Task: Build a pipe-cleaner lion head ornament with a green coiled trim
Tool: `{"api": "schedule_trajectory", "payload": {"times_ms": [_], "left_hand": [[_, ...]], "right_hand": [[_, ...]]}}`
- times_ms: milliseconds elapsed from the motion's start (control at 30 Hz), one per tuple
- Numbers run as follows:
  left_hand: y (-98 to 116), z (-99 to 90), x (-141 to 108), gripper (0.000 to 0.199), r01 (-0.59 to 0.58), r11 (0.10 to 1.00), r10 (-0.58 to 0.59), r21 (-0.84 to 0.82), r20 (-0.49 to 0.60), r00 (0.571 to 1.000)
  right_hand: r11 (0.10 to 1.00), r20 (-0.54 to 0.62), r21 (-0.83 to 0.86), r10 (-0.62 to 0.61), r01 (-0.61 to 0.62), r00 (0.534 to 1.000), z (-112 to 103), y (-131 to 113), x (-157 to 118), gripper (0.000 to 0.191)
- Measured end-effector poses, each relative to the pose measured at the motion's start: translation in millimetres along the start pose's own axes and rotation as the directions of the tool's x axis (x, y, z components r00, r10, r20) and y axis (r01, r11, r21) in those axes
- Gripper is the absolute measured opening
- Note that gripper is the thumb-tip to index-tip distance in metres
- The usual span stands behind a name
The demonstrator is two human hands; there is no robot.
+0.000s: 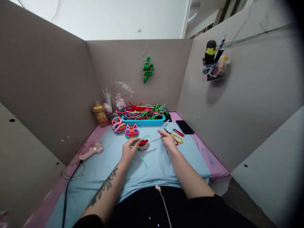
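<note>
Head view: L hand [128, 152] pinches a small multicolour craft piece [143, 145] against the counter [166, 164], fingers closed on its left edge. R hand [167, 139] sits just right of it, fingertips pinched on a thin pale pipe cleaner [155, 139]. Its long axis runs left-right, from R hand toward the piece, between both hands. L hand is nearer the piece. Scissors [177, 137] lie just beyond R hand.
</note>
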State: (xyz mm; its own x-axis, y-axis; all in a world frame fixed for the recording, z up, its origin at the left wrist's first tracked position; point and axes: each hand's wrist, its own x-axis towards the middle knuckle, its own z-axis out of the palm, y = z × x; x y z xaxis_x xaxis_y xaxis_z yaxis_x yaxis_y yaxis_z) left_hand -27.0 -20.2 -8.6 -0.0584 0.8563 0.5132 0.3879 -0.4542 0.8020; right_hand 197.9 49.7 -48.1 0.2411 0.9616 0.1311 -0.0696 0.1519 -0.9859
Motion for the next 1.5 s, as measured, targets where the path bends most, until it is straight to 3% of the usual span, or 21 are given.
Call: {"api": "schedule_trajectory", "payload": {"times_ms": [100,167,267,333,433,533,600,667,767,900,1033,1267,1500], "left_hand": [[-1.3,0.9,0.6,0.016,-0.079,0.997,0.078,0.024,0.017,0.997],[-1.4,1.5,0.5,0.016,-0.083,0.996,0.082,0.031,0.022,0.996],[-1.1,2.9,-0.7,0.022,-0.018,0.999,0.018,0.027,0.019,1.000],[-0.6,3.8,-1.8,0.026,0.025,1.000,-0.026,0.012,0.021,0.999],[1.3,4.9,-3.0,0.030,0.064,0.998,-0.063,-0.020,0.034,0.997],[3.6,5.3,-3.6,0.032,0.077,0.996,-0.075,-0.037,0.038,0.996],[3.5,5.3,-4.0,0.032,0.064,0.997,-0.063,-0.032,0.045,0.997],[1.6,5.2,-4.3,0.031,0.036,0.999,-0.035,-0.021,0.053,0.998],[-3.2,5.1,-4.8,0.024,-0.022,0.999,0.021,0.025,0.048,0.999],[-8.9,5.0,-5.7,0.012,-0.151,0.977,0.143,0.153,0.062,0.988],[-11.6,5.3,-6.7,0.012,-0.289,0.938,0.267,0.192,0.135,0.954],[-12.2,8.2,-8.3,0.017,-0.168,0.969,0.137,0.179,0.172,0.975],[-13.1,6.3,-6.6,0.018,-0.193,0.963,0.166,0.188,0.153,0.974]], "right_hand": [[0.968,-0.076,-0.185,-0.189,0.172,0.979,2.3,-5.1,-6.4,0.034],[0.924,-0.011,-0.247,-0.305,0.293,0.952,9.1,-11.5,-14.7,0.033],[0.907,0.074,-0.187,-0.370,0.377,0.926,17.2,-21.2,-24.7,0.032],[0.884,0.006,-0.176,-0.440,0.434,0.898,16.1,-25.7,-25.8,0.028],[0.848,-0.056,-0.288,-0.478,0.444,0.877,8.4,-28.5,-21.3,0.026],[0.774,0.046,-0.450,-0.478,0.445,0.877,6.4,-29.4,-19.8,0.023],[0.697,0.130,-0.493,-0.533,0.521,0.836,10.7,-31.7,-24.3,0.023],[0.662,0.269,-0.410,-0.569,0.627,0.777,17.1,-35.1,-32.2,0.026],[0.725,0.487,-0.182,-0.520,0.664,0.702,24.1,-39.2,-44.2,0.029],[0.822,0.459,-0.052,-0.485,0.567,0.744,25.5,-40.0,-51.4,0.041],[0.770,0.478,-0.114,-0.511,0.628,0.714,27.1,-37.8,-51.4,0.031],[0.667,0.550,-0.263,-0.490,0.697,0.676,35.7,-33.9,-52.8,0.015],[0.675,0.510,-0.309,-0.477,0.670,0.716,34.5,-33.0,-53.3,0.012]]}}
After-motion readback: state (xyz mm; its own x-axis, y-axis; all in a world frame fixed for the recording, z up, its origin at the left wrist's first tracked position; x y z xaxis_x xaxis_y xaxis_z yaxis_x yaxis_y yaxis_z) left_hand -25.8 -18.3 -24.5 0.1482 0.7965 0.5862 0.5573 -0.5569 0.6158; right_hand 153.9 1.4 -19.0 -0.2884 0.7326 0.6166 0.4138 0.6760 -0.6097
